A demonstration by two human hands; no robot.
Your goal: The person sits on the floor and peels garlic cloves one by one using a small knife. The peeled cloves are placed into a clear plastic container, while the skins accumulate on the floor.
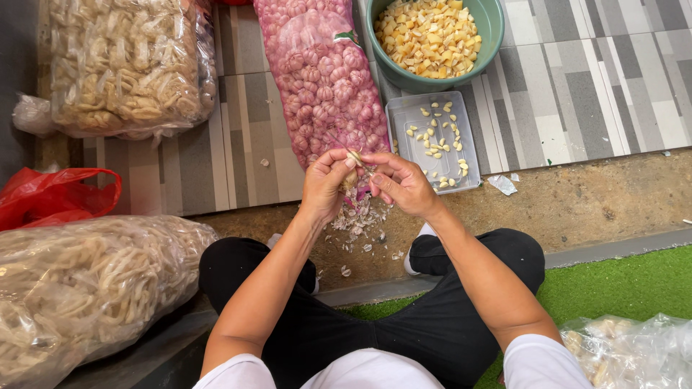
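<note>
Fingers (346, 164) of left hand (326, 184) and right hand (401, 184) pinch one garlic clove (354, 160) between them, directly over the skin pile (360, 216) so peel drops there. Clear tray (435, 141) of peeled cloves sits within reach; mesh garlic sack (321, 72) and green bowl (489, 29) behind.

A pink mesh sack (321, 75) is lying at top centre, clear bulging bags are sitting top left (122, 65), lower left (79, 288) and bottom right (627, 353), and a red bag (50, 194) is crumpling at left.
</note>
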